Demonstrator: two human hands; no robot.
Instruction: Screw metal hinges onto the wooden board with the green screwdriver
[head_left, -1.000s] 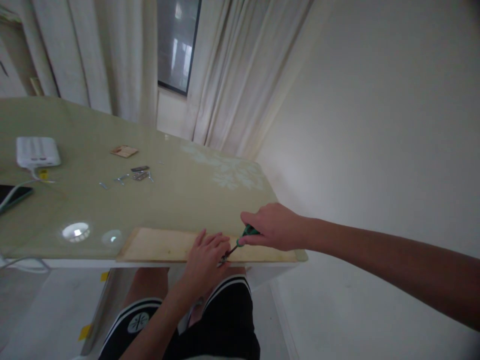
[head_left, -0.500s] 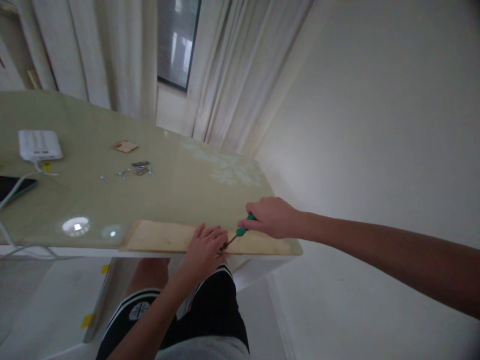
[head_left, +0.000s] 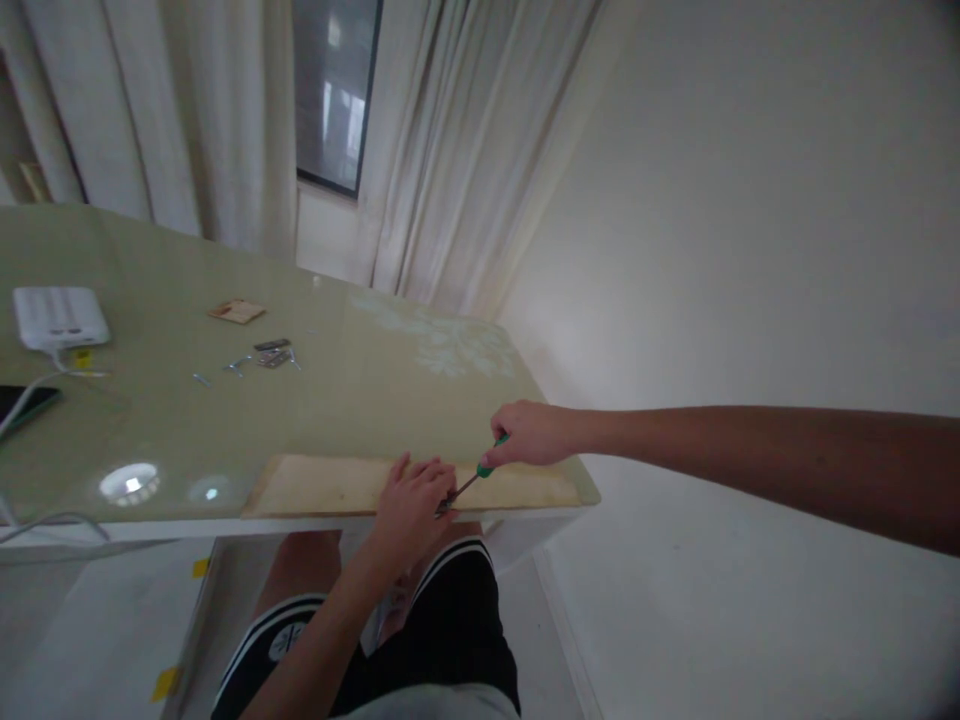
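A flat wooden board [head_left: 330, 485] lies along the near edge of the glossy green table [head_left: 360, 390]. My right hand [head_left: 529, 433] grips a green-handled screwdriver [head_left: 480, 474], its shaft slanting down to the left onto the board's front edge. My left hand [head_left: 412, 505] rests on the board with fingers pinched around the spot where the tip meets it. What sits under those fingers is hidden.
Loose screws and small metal plates [head_left: 262, 356] lie mid-table, with a small wooden piece [head_left: 237, 311] behind them. A white power bank [head_left: 58, 316] with a cable and a dark phone [head_left: 22, 402] are at the left. Curtains and a window stand behind, a white wall at the right.
The camera view shifted slightly. My right hand with the screwdriver has tilted and turned a little; my left hand stays on the board by the tip.
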